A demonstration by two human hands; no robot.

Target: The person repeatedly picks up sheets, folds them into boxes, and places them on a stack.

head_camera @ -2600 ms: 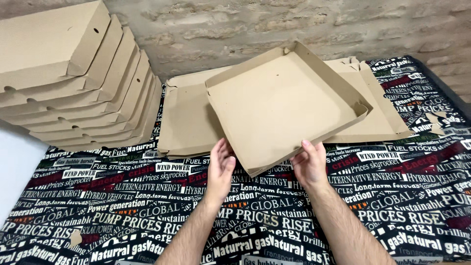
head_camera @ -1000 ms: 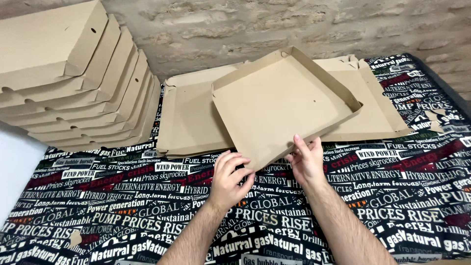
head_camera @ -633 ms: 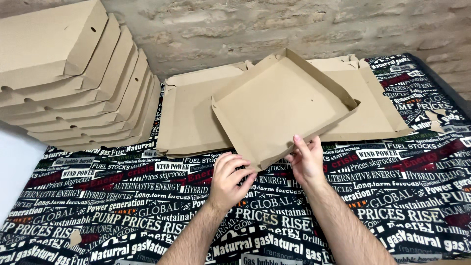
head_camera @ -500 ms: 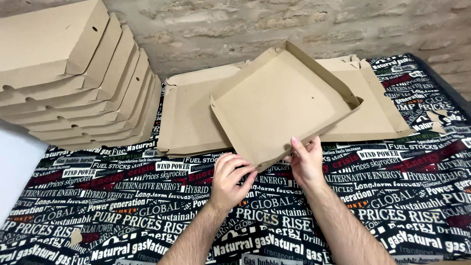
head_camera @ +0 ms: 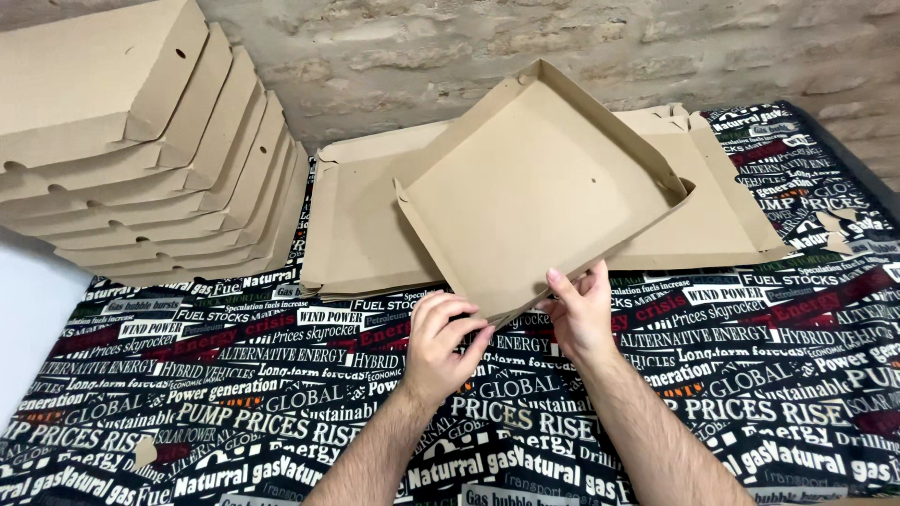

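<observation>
The printed cloth (head_camera: pixel 281 403) covers the surface from edge to edge. At its far left corner leans a stack of folded boxes (head_camera: pixel 141 150), all shut, so what they hold cannot be told. Along the far edge lie flat blanks (head_camera: pixel 361 225), with nothing on them but the tray. The tray (head_camera: pixel 539 187) is empty, side walls up, its far corner tilted higher than half a second ago; the near flap seems about to be folded. The right hand (head_camera: pixel 581 314) pinches the tray's near edge. The left hand (head_camera: pixel 441 342) curls at its near corner, fingers half closed, barely touching.
</observation>
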